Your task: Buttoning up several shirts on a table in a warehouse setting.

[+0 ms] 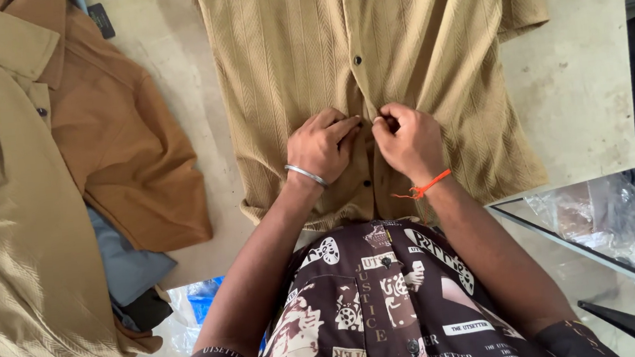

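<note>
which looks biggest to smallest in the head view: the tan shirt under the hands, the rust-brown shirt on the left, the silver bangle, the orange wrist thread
1. tan shirt
2. rust-brown shirt, partly covered by other clothes, so only its visible part counts
3. silver bangle and orange wrist thread: both small and too alike to rank

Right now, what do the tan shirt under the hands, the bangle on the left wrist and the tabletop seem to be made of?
Tan shirt: soft knit-looking fabric, matte, with raised herringbone ribs; fibre unclear. Bangle: probably metal, silvery with a bright shine. Tabletop: hard, pale, dull and speckled, perhaps stone or worn laminate. Both the left hand and right hand pinch the shirt's button placket.
</note>
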